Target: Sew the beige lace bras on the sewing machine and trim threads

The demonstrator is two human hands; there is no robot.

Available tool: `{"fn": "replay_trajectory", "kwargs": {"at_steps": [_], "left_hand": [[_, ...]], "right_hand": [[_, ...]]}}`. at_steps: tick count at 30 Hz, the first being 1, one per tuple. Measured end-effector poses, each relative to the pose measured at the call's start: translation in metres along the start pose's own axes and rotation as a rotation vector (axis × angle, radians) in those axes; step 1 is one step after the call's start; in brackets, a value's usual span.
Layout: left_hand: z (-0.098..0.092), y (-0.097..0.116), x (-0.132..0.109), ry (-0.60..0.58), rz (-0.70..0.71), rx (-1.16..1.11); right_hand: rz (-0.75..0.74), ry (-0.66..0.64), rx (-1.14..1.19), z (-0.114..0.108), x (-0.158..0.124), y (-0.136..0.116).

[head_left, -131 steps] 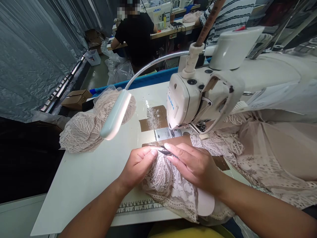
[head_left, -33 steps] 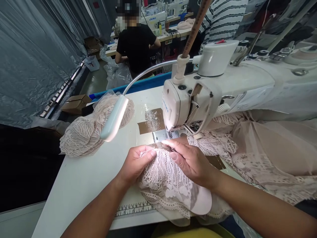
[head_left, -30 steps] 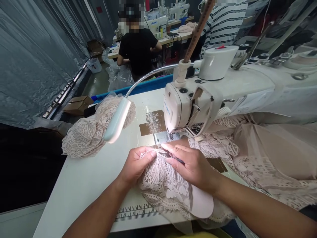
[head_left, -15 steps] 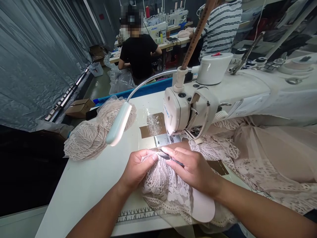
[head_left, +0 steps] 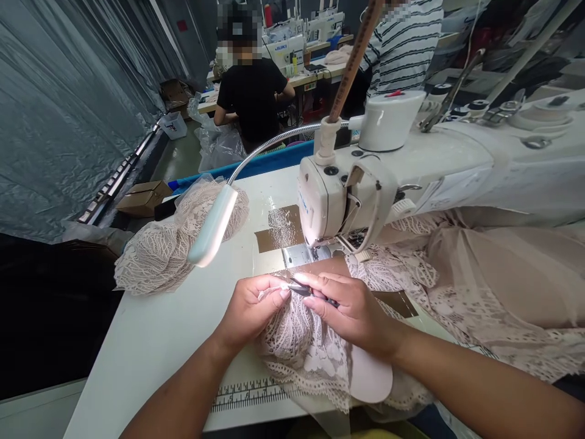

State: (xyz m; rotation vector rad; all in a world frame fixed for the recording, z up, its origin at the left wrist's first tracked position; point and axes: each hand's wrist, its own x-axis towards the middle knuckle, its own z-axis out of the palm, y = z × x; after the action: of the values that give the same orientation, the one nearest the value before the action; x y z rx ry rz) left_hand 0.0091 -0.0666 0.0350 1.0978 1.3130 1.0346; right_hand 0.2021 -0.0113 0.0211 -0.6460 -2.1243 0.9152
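My left hand (head_left: pixel 253 308) pinches the upper edge of a pale pink lace piece (head_left: pixel 304 347) between thumb and forefinger. In my right hand (head_left: pixel 347 308) is a small pair of dark thread snips (head_left: pixel 300 289), its blades pointing left at the pinched edge. The blade tips lie close to my left fingertips; whether they touch the fabric is hard to make out. The lace hangs below both hands over the table's front edge, with a smooth pale pad (head_left: pixel 371 375) beside it. Just beyond my hands stands the sewing machine's needle area (head_left: pixel 315 250).
The white sewing machine (head_left: pixel 329 201) reaches in from the right, with a bendable lamp (head_left: pixel 214 225) at its left. Lace cups (head_left: pixel 153 256) are piled on the table's left. More lace fabric (head_left: pixel 484 274) lies at right. A printed ruler (head_left: pixel 247 393) runs along the front edge. Two people sit beyond.
The whole view has shifted slightly. My hands stay at the lace edge, and the snips' blades show a little more apart than before.
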Motion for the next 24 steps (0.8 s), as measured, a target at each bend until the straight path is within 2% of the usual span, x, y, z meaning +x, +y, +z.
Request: {"fn": "replay_trajectory", "kwargs": {"at_steps": [7,12,14,16,19,24], "left_hand": [[-0.0051,-0.0021,0.0006,-0.026,-0.032,-0.022],[-0.0078,-0.0019,0.0017,0.0,-0.075,-0.087],[-0.0078,-0.002,0.0024,0.031,-0.081,-0.076],[-0.0066,-0.003,0.0031,0.032,-0.088,-0.043],[-0.0031,-0.0059,0.004,-0.027,-0.08,0.033],[0.0017,-0.0089,0.0044,-0.142,-0.039,0.147]], "right_hand": [[0.235,-0.11,0.202,0.0013,0.007,-0.0029],[0.318,-0.039,0.056,-0.0041,0.0086,0.0007],[0.305,-0.012,0.022,-0.0058,0.0081,0.0004],[0.27,-0.037,0.015,-0.0064,0.0072,-0.0014],[0.21,-0.087,-0.055,-0.0051,0.0059,-0.0032],[0.0,-0.148,-0.133,-0.0016,0.0061,0.0009]]}}
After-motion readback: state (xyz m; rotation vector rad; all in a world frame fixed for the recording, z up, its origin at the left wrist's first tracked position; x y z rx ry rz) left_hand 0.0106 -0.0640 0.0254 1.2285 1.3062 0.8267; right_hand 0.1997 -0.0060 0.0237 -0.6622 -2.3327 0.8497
